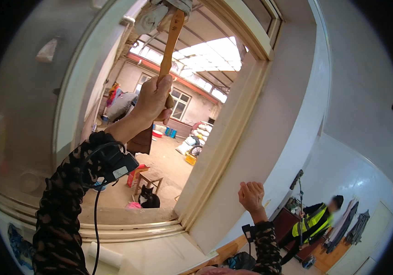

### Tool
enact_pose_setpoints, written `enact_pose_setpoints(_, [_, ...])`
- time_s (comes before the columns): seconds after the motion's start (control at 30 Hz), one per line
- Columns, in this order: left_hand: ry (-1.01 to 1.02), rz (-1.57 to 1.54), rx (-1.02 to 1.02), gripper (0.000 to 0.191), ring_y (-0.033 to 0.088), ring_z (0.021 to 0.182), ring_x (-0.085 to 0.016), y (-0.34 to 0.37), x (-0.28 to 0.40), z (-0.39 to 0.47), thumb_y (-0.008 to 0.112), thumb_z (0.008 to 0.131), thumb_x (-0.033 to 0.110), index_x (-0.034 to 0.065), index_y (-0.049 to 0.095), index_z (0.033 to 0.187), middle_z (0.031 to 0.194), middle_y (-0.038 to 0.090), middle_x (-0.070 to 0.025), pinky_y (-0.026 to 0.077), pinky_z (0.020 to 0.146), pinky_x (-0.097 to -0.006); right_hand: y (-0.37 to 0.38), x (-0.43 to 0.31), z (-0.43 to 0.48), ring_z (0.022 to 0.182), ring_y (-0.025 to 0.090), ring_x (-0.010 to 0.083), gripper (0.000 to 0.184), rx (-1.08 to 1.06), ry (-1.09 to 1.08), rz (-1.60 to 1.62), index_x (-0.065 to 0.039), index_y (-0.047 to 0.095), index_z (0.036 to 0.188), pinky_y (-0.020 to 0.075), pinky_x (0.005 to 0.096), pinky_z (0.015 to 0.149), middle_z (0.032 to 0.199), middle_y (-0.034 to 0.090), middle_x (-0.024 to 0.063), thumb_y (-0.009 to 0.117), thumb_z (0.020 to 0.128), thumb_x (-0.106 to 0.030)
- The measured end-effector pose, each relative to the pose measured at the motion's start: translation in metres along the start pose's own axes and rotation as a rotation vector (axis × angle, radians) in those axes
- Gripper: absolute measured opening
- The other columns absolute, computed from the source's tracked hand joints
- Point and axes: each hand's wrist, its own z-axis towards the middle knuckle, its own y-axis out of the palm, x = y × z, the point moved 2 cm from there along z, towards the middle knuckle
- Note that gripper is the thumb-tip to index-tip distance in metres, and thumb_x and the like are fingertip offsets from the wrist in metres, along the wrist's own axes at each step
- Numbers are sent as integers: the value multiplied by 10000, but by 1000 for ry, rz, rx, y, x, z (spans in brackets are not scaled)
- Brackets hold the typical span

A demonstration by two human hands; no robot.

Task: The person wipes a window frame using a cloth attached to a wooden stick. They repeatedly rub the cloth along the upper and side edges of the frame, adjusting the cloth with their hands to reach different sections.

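My left hand (155, 98), raised in front of an open window, is closed around a flat wooden handle (173, 43). At the handle's upper end, by the picture's top edge, is a bunched greyish cloth (151, 17); what lies under it is hidden. Lower right, my right hand (251, 196) is held up beside the wall at the window's edge, fingers curled in; nothing shows in it. Both sleeves are dark and patterned, with a small black device at each wrist. The window frame (230, 151) is cream-coloured.
Below the window runs a sill (155, 244) with a white roll (105, 255) on it. Outside, a black-and-white cat (149, 198) sits near a wooden stool (149, 180). At the right, a person in a yellow vest (311, 223) holds a long pole (301, 206).
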Motion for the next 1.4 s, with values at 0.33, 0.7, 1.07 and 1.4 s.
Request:
enact_pose_setpoints(0.33, [133,8,-10,327,452,318,-133,89,-104,34,483,1029,339,47,408,903,506,461,-38,371,285,-288,2,2,-1,663,542,196,212,40,-3,28,-90,633,949,408,351,652,694,515,6,651,744,-39])
enact_pose_setpoints(0.7, [114,114,-88,309,492,324,-146,153,-199,55,452,1038,303,35,412,889,489,472,-56,381,295,-301,8,2,-5,615,547,194,249,65,9,69,-93,664,917,426,339,661,665,525,5,627,703,27])
enact_pose_setpoints(1.07, [286,263,-103,286,520,344,-150,169,-255,78,433,1039,290,19,450,946,516,505,-65,400,301,-295,8,-1,-2,593,547,196,264,32,36,49,-81,675,880,423,334,654,652,546,15,619,666,63])
enact_pose_setpoints(1.4, [-25,527,-294,264,577,410,-222,140,-249,104,438,1024,242,-18,481,1007,543,523,-103,460,344,-371,8,0,-2,596,549,190,274,19,11,29,-76,680,923,419,326,643,653,537,5,642,677,38])
